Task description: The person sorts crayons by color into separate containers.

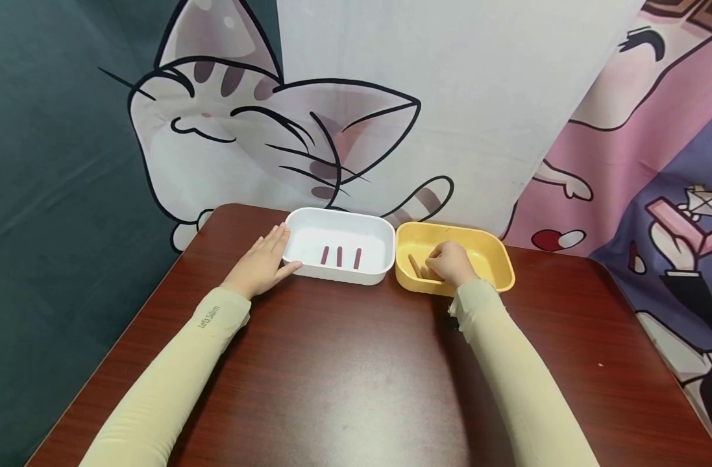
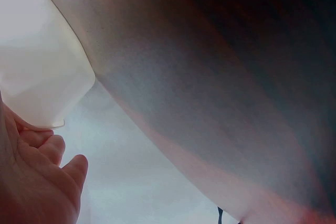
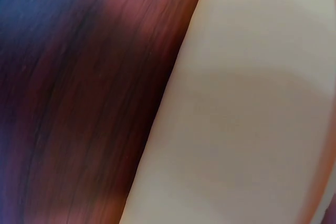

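Note:
Spread straight at the left end of the white tray (image 1: pixel 339 276), my left hand (image 1: pixel 261 261) touches its rim with fingers and thumb. Three dark red sticks (image 1: pixel 340 256) lie apart inside that tray. My right hand (image 1: pixel 451 262) reaches down into the yellow tray (image 1: pixel 496 259), its fingers bent toward the bottom. Just left of those fingers lies a brownish stick (image 1: pixel 415 266). Whether the fingertips pinch anything is hidden. In the left wrist view, my left hand (image 2: pixel 42 177) is beside the pale tray wall (image 2: pixel 42 77). The right wrist view shows mostly a plain pale-yellow surface (image 3: pixel 236 114), without fingers.
Both trays stand side by side near the back edge of a dark red-brown wooden table (image 1: pixel 332 370). Behind it hangs a cloth backdrop (image 1: pixel 449 58) with a cartoon cat. A tiny pale speck (image 1: pixel 600 364) lies on the right side of the table.

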A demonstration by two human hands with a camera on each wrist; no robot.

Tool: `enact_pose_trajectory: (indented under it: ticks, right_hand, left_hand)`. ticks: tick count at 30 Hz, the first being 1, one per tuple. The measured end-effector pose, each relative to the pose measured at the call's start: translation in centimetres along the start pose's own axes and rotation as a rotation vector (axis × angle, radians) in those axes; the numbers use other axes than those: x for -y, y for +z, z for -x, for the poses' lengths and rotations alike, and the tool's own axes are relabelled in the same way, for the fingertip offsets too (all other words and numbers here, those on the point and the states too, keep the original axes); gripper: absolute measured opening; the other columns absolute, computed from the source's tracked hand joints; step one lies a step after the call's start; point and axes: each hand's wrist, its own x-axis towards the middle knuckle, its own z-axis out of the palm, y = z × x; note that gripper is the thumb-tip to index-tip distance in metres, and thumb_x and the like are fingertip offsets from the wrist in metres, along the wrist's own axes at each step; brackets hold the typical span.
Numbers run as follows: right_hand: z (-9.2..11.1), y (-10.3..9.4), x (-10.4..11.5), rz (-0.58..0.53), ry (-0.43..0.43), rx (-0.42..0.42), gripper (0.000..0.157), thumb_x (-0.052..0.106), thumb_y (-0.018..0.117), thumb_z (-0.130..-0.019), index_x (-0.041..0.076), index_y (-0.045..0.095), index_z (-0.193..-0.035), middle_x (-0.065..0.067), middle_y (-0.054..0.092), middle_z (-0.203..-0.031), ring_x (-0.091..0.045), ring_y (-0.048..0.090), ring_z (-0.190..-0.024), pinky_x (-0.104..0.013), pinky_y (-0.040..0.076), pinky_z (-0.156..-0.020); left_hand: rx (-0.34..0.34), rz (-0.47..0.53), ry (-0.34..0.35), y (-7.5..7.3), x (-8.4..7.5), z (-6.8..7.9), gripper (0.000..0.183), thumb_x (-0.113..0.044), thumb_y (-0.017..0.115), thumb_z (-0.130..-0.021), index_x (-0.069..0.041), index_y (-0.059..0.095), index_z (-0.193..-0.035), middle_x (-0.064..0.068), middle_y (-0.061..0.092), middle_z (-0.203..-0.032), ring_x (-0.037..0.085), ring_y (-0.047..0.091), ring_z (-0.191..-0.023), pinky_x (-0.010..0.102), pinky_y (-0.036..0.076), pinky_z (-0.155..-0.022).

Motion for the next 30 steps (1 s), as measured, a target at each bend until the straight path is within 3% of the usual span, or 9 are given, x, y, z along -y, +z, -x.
enact_pose_trajectory:
  ticks: [6,13,19,25,30]
  right_hand:
    - [0.4,-0.3,-0.6,0.028,-0.031,-0.029,0.021,0.009,0.059,-0.087,-0.005,0.073,-0.094,-0.014,0.069,-0.087,-0.028,0.061,-0.078,-0.032,0.049,-0.066]
    - [1.0,-1.1,-1.4,0.058,-0.063,-0.087,0.024,0.014,0.055,-0.094,-0.004,0.067,-0.107,-0.022,0.068,-0.099,-0.037,0.063,-0.093,-0.047,0.052,-0.083]
    - [2.2,-2.5,-2.5,0.148,-0.23,-0.161,0.028,0.01,0.053,-0.094,-0.009,0.063,-0.113,-0.027,0.066,-0.105,-0.043,0.062,-0.1,-0.055,0.05,-0.09]
    - [3.4,-4.3,-4.8,0.276,-0.338,-0.279,0.025,0.009,0.057,-0.095,-0.008,0.064,-0.111,-0.029,0.059,-0.113,-0.048,0.05,-0.108,-0.061,0.042,-0.096]
    - [4.1,-6.1,-7.6,0.287,-0.32,-0.371,0.026,0.009,0.058,-0.095,-0.006,0.063,-0.115,-0.031,0.054,-0.116,-0.052,0.045,-0.11,-0.066,0.037,-0.094]
  left_hand:
    - [0.001,-0.001,0.005,0.1,0.2,-0.1,0.088,-0.054,0.048,-0.103,0.007,0.016,-0.159,0.021,0.012,-0.168,0.034,0.009,-0.155,0.054,0.017,-0.123]
    - [-0.003,0.003,0.004,0.0,0.5,-0.2,0.088,-0.053,0.05,-0.103,0.008,0.017,-0.158,0.022,0.013,-0.167,0.035,0.011,-0.155,0.055,0.018,-0.123]
    - [-0.004,0.005,0.002,0.0,0.8,-0.2,0.087,-0.053,0.049,-0.103,0.007,0.019,-0.158,0.022,0.012,-0.167,0.037,0.012,-0.155,0.057,0.017,-0.122]
    - [-0.015,0.0,-0.012,0.1,1.2,-0.2,0.085,-0.057,0.048,-0.102,0.0,0.024,-0.16,0.018,0.013,-0.168,0.034,0.014,-0.155,0.059,0.015,-0.122]
    - [-0.02,0.025,-0.008,-0.1,1.6,-0.1,0.085,-0.059,0.048,-0.101,-0.005,0.024,-0.161,0.016,0.017,-0.168,0.033,0.015,-0.155,0.063,0.015,-0.121]
